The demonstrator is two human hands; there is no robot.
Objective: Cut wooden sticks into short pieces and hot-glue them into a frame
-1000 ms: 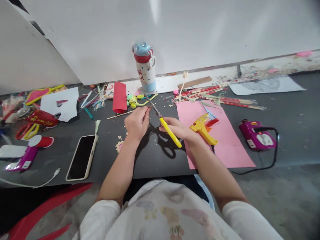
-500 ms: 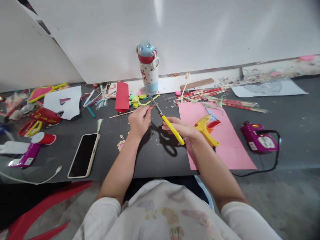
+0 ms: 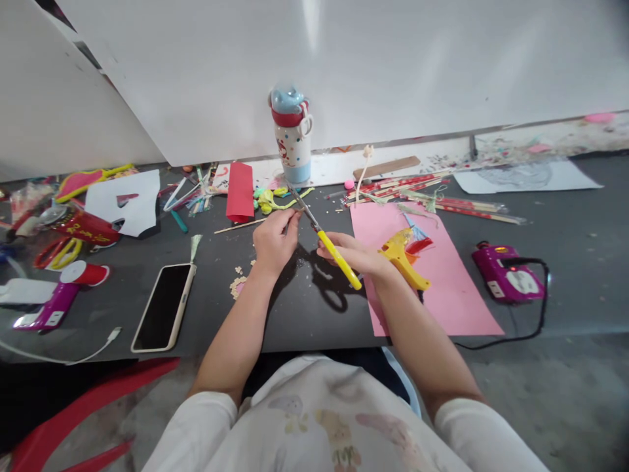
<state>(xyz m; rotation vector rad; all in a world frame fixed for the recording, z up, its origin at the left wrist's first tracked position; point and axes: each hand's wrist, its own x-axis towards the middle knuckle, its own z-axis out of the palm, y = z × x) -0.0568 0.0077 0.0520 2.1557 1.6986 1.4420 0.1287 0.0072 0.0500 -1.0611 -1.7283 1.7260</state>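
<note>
Above the dark table (image 3: 309,324), the right hand (image 3: 362,254) grasps yellow scissors (image 3: 339,258); the left hand (image 3: 275,242) is clenched, contents unclear, and should stay clear of the blades (image 3: 308,213).

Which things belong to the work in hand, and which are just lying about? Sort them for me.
In hand:
scissors, held in the right hand
left hand, closed near the scissors; what it pinches is too small to tell

Probably just lying about, in neither hand:
phone
bottle
spool
red paper
glue gun, on pink paper
</note>
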